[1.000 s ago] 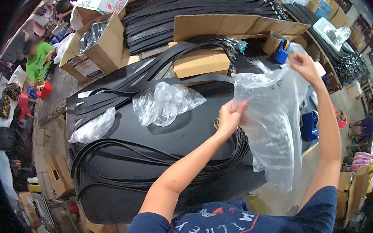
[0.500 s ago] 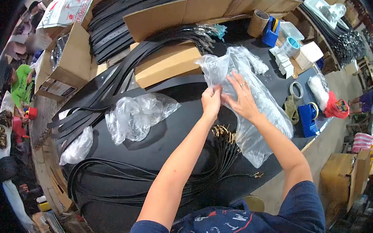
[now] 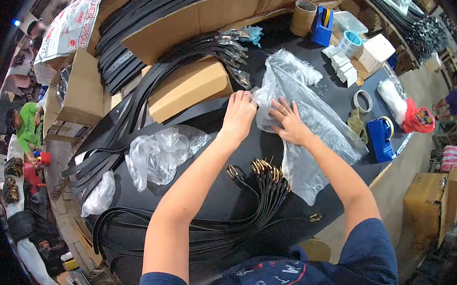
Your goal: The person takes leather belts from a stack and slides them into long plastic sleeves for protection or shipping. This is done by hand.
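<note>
I see my left hand point(image 3: 239, 113) pinching the mouth edge of a clear plastic bag point(image 3: 314, 122), fingers closed on the film near its upper left corner. My right hand point(image 3: 289, 121) lies flat on the same bag with fingers spread, pressing it down rather than gripping it; there is a ring on 1 finger. The bag lies stretched across the black tabletop point(image 3: 209, 183), running from the hands toward the right edge, where its lower end hangs over the side.

Just below my hands sits a bundle of thin black belts point(image 3: 256, 197) with gold buckles point(image 3: 263, 169), the buckles fanned together near my left forearm and the straps trailing toward my body. To the left, a crumpled clear bag point(image 3: 164, 151) rests on the tabletop, and another small one point(image 3: 99, 194) lies near the left edge. A flat cardboard box point(image 3: 190, 87) sits just left of my left hand, with wide black straps point(image 3: 135, 109) draped around it.

Beyond the bag I can make out a roll of tape point(image 3: 362, 101), small white boxes point(image 3: 345, 66), a blue dispenser point(image 3: 381, 138) and a red bag point(image 3: 418, 120) at the right edge. A person in a green shirt point(image 3: 27, 128) is at far left.
</note>
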`<action>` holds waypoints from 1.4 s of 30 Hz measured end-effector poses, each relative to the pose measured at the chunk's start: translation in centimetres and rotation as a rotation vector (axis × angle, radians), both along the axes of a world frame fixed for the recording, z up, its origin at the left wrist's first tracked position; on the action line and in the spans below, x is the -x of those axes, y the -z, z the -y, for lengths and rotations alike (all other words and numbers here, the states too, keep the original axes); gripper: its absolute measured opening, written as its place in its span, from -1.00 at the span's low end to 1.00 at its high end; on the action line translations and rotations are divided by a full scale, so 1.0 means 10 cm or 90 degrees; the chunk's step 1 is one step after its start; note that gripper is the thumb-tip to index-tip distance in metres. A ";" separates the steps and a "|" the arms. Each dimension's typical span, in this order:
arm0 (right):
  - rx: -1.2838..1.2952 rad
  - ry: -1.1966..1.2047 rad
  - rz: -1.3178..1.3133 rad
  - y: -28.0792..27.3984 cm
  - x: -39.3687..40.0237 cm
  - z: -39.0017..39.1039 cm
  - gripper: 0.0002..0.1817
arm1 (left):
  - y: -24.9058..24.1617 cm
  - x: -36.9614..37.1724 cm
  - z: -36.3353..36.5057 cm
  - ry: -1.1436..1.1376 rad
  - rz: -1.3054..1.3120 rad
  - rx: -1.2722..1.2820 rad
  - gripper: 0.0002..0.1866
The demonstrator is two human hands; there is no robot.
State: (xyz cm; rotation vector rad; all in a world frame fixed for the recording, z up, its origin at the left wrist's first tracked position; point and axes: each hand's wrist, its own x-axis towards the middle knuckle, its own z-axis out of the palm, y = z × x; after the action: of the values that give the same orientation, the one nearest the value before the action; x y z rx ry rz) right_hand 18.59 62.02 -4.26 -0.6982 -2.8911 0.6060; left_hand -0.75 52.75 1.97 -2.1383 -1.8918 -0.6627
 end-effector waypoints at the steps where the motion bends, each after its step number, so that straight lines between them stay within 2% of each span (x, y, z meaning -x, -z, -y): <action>1: 0.003 0.014 -0.016 0.02 0.00 -0.02 -0.35 | 0.04 0.01 -0.04 -0.011 -0.046 0.062 -0.87; 3: -0.038 -0.002 -0.001 0.06 -0.02 -0.03 -0.40 | 0.11 0.03 -0.11 -0.022 -0.093 0.123 -0.88; 5: -0.079 -0.020 0.012 0.09 -0.04 -0.03 -0.45 | 0.15 0.06 -0.18 -0.046 -0.135 0.166 -0.80; 6: -0.110 -0.031 -0.007 0.12 -0.06 -0.03 -0.49 | 0.20 0.07 -0.23 -0.048 -0.138 0.166 -0.80; 8: -0.141 -0.044 -0.027 0.18 -0.08 -0.03 -0.52 | 0.30 0.09 -0.31 -0.080 -0.142 0.103 -0.68; 10: -0.176 -0.043 -0.051 0.19 -0.08 -0.02 -0.55 | 0.32 0.14 -0.32 -0.075 -0.143 0.134 -0.60; 12: -0.165 -0.041 -0.053 0.16 -0.08 -0.02 -0.55 | 0.33 0.20 -0.32 -0.092 -0.029 0.117 -0.64; 14: -0.150 -0.037 -0.053 0.14 -0.08 0.01 -0.54 | 0.12 0.22 -0.29 -0.064 0.115 0.087 -0.63; 16: -0.145 -0.018 -0.063 0.13 -0.06 0.00 -0.54 | -0.05 0.21 -0.28 -0.044 0.193 -0.021 -0.64; 17: -0.144 -0.018 -0.064 0.12 -0.03 -0.02 -0.54 | -0.15 0.21 -0.28 -0.044 0.192 -0.020 -0.64; 19: -0.141 -0.048 -0.071 0.09 0.04 -0.08 -0.54 | -0.38 0.19 -0.27 -0.060 0.350 -0.077 -0.64; 22: -0.178 -0.056 -0.048 0.08 0.25 -0.21 -0.56 | -0.52 0.20 -0.28 -0.047 0.331 -0.200 -0.62; 25: -0.205 -0.020 -0.018 0.16 0.50 -0.37 -0.54 | -0.43 0.15 -0.29 -0.049 0.310 -0.232 -0.60; 26: -0.217 -0.005 -0.022 0.21 0.56 -0.42 -0.52 | -0.36 0.11 -0.29 -0.060 0.374 -0.181 -0.57; 28: -0.213 -0.018 -0.008 0.17 0.67 -0.43 -0.50 | -0.28 0.04 -0.29 -0.052 0.283 -0.175 -0.49; 29: -0.198 -0.023 0.021 0.15 0.71 -0.42 -0.50 | -0.24 0.01 -0.29 -0.036 0.293 -0.137 -0.43; 31: -0.122 -0.039 0.082 0.08 0.75 -0.42 -0.48 | -0.04 -0.02 -0.31 -0.073 0.175 -0.114 -0.44; 34: -0.153 -0.043 0.052 0.03 0.69 -0.33 -0.42 | 0.31 -0.02 -0.33 -0.148 -0.036 -0.067 -0.49; 35: -0.133 -0.030 -0.010 0.03 0.64 -0.29 -0.36 | 0.43 -0.01 -0.35 -0.175 -0.065 -0.035 -0.47; 38: -0.130 -0.048 -0.060 0.09 0.35 -0.19 -0.32 | 0.69 0.05 -0.36 -0.204 -0.132 0.034 -0.45; 40: -0.101 -0.076 -0.028 -0.09 0.07 -0.13 -0.31 | 0.73 0.05 -0.35 -0.206 -0.166 0.077 -0.43; 42: -0.049 -0.021 -0.001 -0.39 -0.21 0.04 -0.32 | 0.70 0.02 -0.35 -0.215 -0.162 0.125 -0.40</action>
State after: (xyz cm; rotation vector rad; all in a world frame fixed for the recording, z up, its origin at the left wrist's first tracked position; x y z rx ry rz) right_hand 20.71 61.58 -0.36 -0.6404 -2.9123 0.4952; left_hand -0.94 56.27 -5.06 -1.8298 -2.1686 -0.1358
